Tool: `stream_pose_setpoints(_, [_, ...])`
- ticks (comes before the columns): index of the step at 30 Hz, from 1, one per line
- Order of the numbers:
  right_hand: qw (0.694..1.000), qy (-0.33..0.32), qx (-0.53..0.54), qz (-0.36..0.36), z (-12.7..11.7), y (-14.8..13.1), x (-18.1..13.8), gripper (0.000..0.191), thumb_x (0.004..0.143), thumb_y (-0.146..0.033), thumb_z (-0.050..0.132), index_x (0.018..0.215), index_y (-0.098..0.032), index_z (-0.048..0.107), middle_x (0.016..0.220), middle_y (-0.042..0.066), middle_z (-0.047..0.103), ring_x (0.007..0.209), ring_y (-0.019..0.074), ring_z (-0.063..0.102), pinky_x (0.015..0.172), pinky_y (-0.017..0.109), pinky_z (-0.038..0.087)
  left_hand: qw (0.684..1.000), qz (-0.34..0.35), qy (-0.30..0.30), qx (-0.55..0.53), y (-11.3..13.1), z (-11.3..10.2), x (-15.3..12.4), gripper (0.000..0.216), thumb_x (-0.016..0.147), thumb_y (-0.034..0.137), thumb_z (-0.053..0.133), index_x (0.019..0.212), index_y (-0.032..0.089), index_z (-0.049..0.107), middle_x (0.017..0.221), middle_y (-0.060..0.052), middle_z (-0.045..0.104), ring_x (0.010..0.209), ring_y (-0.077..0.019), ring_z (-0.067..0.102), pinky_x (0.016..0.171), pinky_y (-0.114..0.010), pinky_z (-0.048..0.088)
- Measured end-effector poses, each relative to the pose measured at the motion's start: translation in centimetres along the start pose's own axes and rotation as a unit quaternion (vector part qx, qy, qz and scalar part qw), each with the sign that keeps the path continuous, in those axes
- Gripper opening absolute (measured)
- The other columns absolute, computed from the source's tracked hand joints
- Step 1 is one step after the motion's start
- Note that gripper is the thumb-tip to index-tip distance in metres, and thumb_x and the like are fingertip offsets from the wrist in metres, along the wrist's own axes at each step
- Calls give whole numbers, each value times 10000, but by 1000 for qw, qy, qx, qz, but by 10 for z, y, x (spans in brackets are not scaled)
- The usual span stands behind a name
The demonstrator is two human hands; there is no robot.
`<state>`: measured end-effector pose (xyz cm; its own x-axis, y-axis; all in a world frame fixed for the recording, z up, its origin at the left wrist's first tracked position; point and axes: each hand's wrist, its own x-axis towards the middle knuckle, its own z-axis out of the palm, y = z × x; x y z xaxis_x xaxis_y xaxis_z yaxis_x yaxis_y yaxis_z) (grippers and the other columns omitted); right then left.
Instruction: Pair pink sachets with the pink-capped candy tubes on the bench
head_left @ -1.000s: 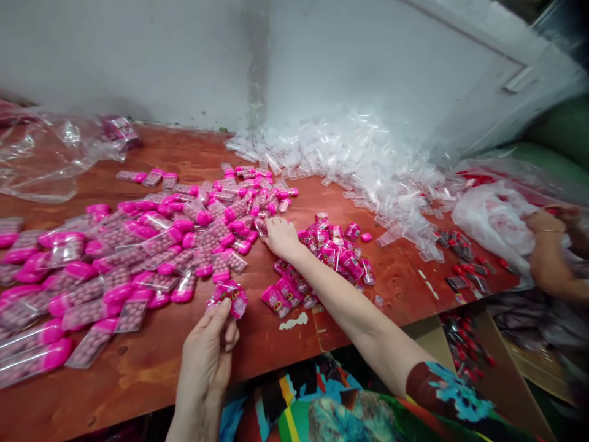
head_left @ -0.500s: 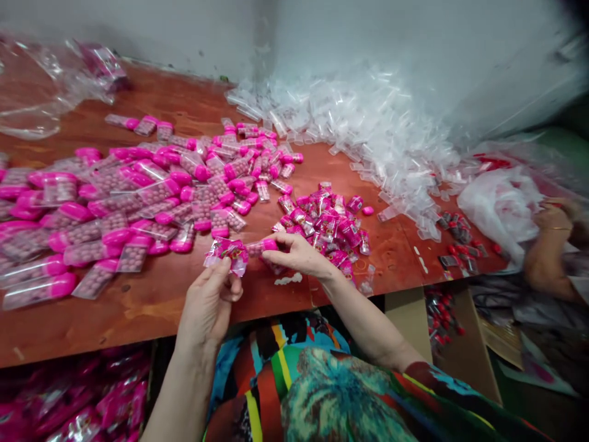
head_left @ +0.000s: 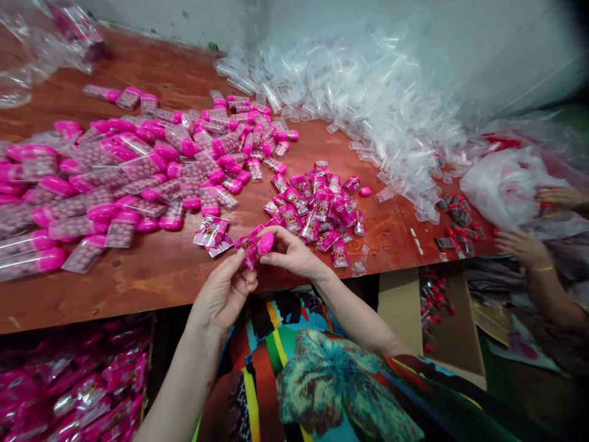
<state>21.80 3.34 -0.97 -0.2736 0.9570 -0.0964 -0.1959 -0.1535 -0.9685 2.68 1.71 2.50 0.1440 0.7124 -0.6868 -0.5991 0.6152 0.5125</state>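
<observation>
My left hand [head_left: 223, 291] pinches a small printed pink sachet [head_left: 247, 248] in front of my lap, at the table's near edge. Closed on a pink-capped candy tube [head_left: 265, 243], my right hand [head_left: 294, 255] brings the cap up against the sachet. Most of the tube is hidden behind sachet and fingers, so I cannot tell how far it sits inside. Flat pink sachets [head_left: 211, 231] lie just beyond my left hand. Behind my right hand is a heap of wrapped pink packs [head_left: 317, 205].
Pink-capped clear tubes of candy balls [head_left: 124, 162] spread over the table's left. Clear plastic sleeves [head_left: 359, 92] heap against the wall. A co-worker's hands [head_left: 524, 248] are at the right by a white plastic bag [head_left: 497, 184]. Below stand a box of pink packets [head_left: 87, 380] and a cardboard box [head_left: 453, 331].
The sachet and the tube have come together, the sachet now against the capped tube. Flat sachets now lie uncovered on the table. The view has tipped slightly downward. Both of the co-worker's hands now show.
</observation>
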Motion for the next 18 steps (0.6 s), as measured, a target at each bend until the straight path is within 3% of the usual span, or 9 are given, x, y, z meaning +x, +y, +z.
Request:
stream_pose_setpoints(3, [997,80,2,-13,4,2,-6,700,772,-726,1149,1084,-304,685,1128,13,821,1027,244,830,1009,440,741,1000,-3,-3,-7,-3,0,-1,280,813,191,1075,863,185,799,725,10,733,497,-103,596,438,-208,504])
stream_pose_setpoints(6, [990,136,38,-22,7,3,-17,722,863,-834,1054,1070,-306,607,979,-15,816,873,224,829,897,420,739,999,23,33,-22,-6,0,2,318,820,201,1090,835,189,772,714,12,723,499,-98,584,452,-211,494])
stream_pose_setpoints(11, [997,69,20,40,19,-1,-38,634,997,-790,951,1161,-323,555,720,-103,683,562,174,665,609,320,613,993,88,81,-22,-14,1,8,330,812,250,1108,814,201,782,688,12,725,515,-104,572,462,-226,475])
stream_pose_setpoints(14, [995,89,-16,49,30,0,-44,566,991,-682,964,1176,-315,575,779,-105,649,586,143,604,601,290,561,988,124,93,-13,-19,2,9,393,755,324,1150,794,207,776,652,22,707,531,-115,582,479,-232,476])
stream_pose_setpoints(18, [985,161,-60,32,39,7,-38,518,937,-584,965,1185,-301,610,903,-59,689,780,175,687,716,312,604,987,141,72,24,-23,2,5,487,664,436,1189,814,193,794,623,30,684,539,-127,590,502,-242,459])
